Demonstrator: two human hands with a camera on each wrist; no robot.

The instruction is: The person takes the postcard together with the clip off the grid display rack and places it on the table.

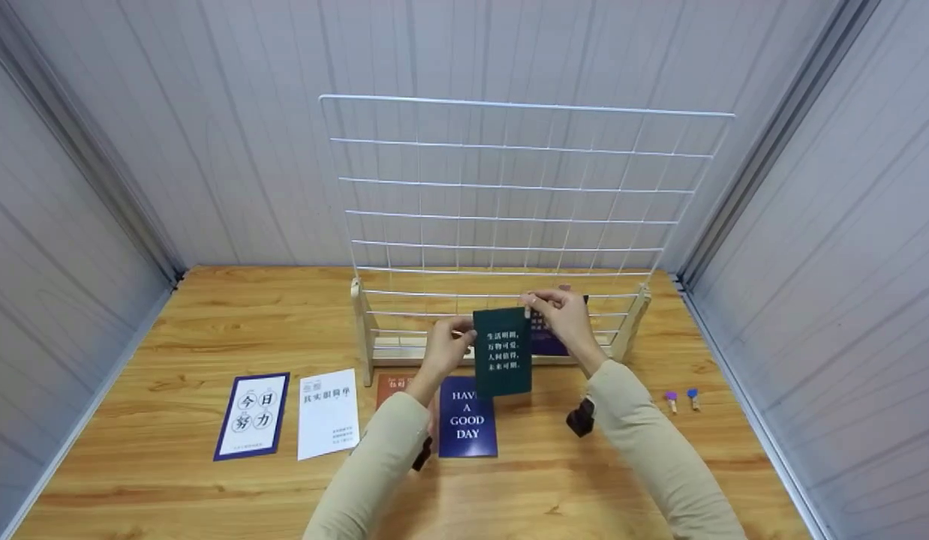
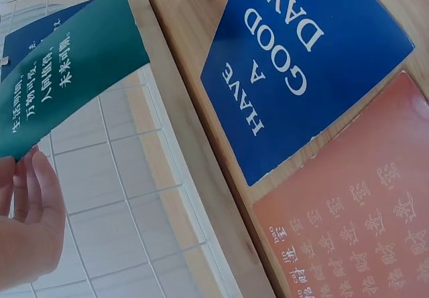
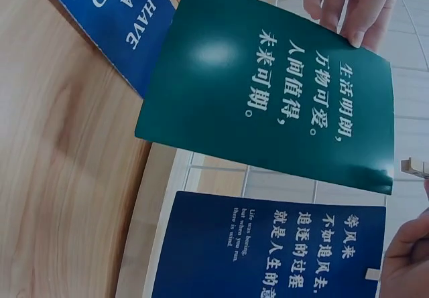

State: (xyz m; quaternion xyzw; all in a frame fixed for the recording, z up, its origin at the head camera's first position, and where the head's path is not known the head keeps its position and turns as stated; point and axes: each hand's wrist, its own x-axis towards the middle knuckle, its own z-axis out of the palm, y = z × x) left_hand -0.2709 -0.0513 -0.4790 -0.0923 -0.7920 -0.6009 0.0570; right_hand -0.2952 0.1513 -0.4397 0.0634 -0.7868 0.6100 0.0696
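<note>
My left hand [image 1: 446, 349] pinches a green card [image 1: 502, 352] with white Chinese writing by its left edge, in front of a white wire grid [image 1: 524, 105]. My right hand [image 1: 566, 319] is at the card's top right corner, pinching a small wooden clothespin [image 3: 414, 167]. In the right wrist view the clothespin's tip points at the card's top edge, a small gap away. Beside the green card, a dark blue card [image 3: 268, 251] hangs on the grid from another clothespin [image 3: 373, 274].
On the wooden table lie a blue HAVE A GOOD DAY card [image 1: 468, 427], an orange card [image 2: 355, 211], a white card [image 1: 328, 420] and a blue-bordered card [image 1: 252, 420]. Two clothespins with purple [image 1: 671, 401] and blue [image 1: 693, 397] tops lie right. Wooden feet [image 1: 363, 330] support the grid.
</note>
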